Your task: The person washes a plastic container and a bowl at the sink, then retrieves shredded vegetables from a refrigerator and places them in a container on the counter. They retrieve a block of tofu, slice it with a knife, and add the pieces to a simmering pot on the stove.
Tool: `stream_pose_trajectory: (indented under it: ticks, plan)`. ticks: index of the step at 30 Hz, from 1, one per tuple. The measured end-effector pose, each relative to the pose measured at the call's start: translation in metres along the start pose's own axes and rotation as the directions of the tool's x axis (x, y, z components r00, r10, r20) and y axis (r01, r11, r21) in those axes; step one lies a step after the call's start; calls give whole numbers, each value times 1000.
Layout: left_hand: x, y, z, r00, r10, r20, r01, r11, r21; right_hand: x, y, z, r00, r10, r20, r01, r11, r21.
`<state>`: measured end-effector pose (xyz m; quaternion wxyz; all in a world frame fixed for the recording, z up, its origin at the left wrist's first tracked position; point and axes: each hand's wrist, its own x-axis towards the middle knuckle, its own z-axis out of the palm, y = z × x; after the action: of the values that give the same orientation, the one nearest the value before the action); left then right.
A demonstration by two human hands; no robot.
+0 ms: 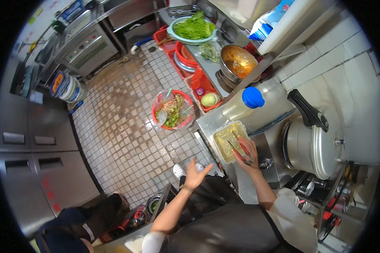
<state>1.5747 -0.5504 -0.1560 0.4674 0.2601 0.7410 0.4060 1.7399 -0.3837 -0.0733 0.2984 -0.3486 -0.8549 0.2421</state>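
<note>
My right hand [247, 155] grips kitchen scissors [243, 151] by their handles, with the blades parted over a rectangular plastic container [229, 139]. Pale liquid and small yellow pieces lie in that container, which rests on the metal counter's edge. My left hand [195, 175] is empty, its fingers spread in the air above the tiled floor, to the left of the counter. Just beyond the container stands a plastic jug with a blue lid [253, 97], holding a pale yellowish liquid.
A large pressure cooker [315, 145] stands on the right. A red waste basin [172, 109] with food scraps is on the floor. Beyond are a red crate with a cabbage [210, 99], a steel pot [239, 62] and a basin of leafy greens [193, 28]. Another person [79, 221] is at lower left.
</note>
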Motion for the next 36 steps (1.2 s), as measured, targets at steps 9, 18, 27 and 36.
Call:
stream_pose_trajectory:
  ticks: [9,18,27,36]
  plan:
    - [102,-30,24,910,-293,295,386,858,-340,-5,3,-22,996,88,-6,-88,989,-121]
    - [80,75,-227,998,-59,2,36,576,-816,22,49,75,839,397,372,-79,765,-639]
    - [176,105,-447,987,102,-122,-158,725,-671,260,-212,257,933,-293,209,317,944,-91]
    - [353,136,-620,988,-56,-141,-52,751,-658,498,-271,389,904,-397,157,406,913,-32]
